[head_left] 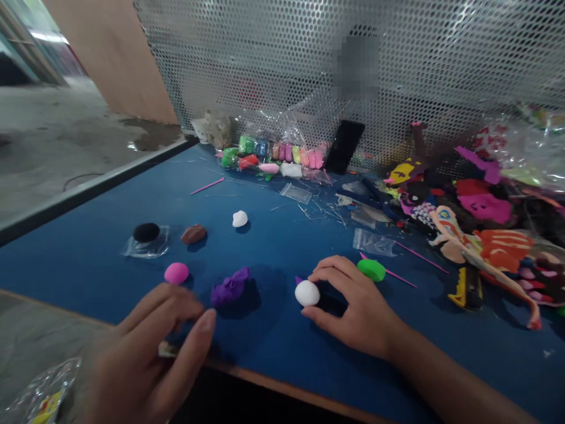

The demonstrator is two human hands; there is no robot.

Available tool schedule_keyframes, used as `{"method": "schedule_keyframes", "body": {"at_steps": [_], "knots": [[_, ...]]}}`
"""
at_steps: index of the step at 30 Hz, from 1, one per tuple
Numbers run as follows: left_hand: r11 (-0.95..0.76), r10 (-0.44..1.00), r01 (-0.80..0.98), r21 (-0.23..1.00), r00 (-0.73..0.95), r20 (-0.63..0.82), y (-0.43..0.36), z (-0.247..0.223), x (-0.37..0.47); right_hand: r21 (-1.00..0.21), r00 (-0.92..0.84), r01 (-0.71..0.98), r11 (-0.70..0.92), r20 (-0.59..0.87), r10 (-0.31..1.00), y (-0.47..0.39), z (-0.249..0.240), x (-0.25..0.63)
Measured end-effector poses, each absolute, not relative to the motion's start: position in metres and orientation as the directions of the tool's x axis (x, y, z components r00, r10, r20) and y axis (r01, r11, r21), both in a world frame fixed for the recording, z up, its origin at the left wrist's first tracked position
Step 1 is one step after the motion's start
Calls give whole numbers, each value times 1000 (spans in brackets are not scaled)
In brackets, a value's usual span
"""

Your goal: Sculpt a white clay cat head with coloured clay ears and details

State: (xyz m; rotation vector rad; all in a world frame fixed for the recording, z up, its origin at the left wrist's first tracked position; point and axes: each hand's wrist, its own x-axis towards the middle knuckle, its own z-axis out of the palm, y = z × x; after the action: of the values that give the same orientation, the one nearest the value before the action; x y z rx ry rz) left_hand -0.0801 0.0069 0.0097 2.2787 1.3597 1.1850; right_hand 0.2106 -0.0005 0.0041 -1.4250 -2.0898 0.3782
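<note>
A white ball [307, 293] with a small purple point behind it rests on the blue table [269, 335]; the thumb and fingers of my right hand [353, 306] close round its right side. Over the table's front edge is my left hand [154, 347], slightly blurred, its thumb and fingers apart with nothing seen between them. Just beyond its fingertips lie a purple clay lump [230, 287] and a pink ball [176, 273]. Farther off sit a brown lump [193, 234], a white lump [240, 219] and a black lump [146, 232] on a clear bag.
Right of my right hand are a green piece [371, 270], pink sticks [421, 257] and a yellow cutter [461, 288]. Coloured clay packs [286, 151] and a dark phone [345, 146] stand by the perforated metal panel [265, 53]. Clay figures [483, 203] crowd the right side.
</note>
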Motion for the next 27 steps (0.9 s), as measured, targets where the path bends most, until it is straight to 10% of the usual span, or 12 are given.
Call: {"method": "schedule_keyframes", "body": {"at_steps": [9,27], "knots": [[-586,788,716,381,391,477,34,-3,-59,-505,-271,764,403,316,909,-3,3,213],[-631,759,658,410,413,503,37,-9,-68,-11,-586,764,645,406,702,-11,2,214]]}}
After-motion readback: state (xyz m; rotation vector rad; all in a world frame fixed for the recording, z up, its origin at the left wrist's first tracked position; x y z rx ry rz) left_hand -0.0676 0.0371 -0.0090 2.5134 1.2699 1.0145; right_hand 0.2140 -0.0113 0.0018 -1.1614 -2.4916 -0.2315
